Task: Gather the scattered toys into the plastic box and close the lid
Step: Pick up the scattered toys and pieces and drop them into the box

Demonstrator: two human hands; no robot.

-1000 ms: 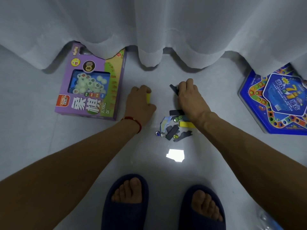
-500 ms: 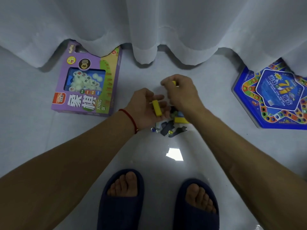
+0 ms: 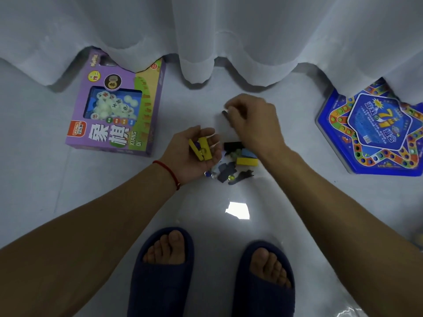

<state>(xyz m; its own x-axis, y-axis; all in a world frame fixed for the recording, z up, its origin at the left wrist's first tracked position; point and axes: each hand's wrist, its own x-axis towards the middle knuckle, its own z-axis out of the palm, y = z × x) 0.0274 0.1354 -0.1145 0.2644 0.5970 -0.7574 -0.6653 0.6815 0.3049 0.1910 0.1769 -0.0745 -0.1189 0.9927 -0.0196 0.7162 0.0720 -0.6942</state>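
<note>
Yellow blocks (image 3: 201, 149) lie in the cupped palm of a person's left hand (image 3: 194, 154), turned up at the centre of the frame with what look like small marbles between them; the fingers curl loosely round the load. The right hand (image 3: 254, 124), just above and to the right, is blurred, its fingertips pinched together on a dark piece (image 3: 225, 115) at their upper left edge. Whether that piece is already lifted off the floor (image 3: 286, 202) cannot be told.

Below and between the two hands sits the remaining pile of toys (image 3: 233, 163): a yellow block, black and blue pieces and a few marbles, bunched close together on the pale floor, partly hidden by the left hand.

By the look of it, this is the gathering step, with pieces being collected from the floor into the left palm. No plastic box with a lid can be picked out with certainty, so the next move seems to call for passing the dark piece to the left palm, scooping up the pile, then finding the box to drop it all into. The marbles may roll if the palm tips.

A purple game box (image 3: 114, 106) lies at upper left and a blue game board (image 3: 375, 131) at right, both partly under the white curtain (image 3: 229, 30). Two feet in dark slippers (image 3: 160, 282) stand at the bottom of the frame.
</note>
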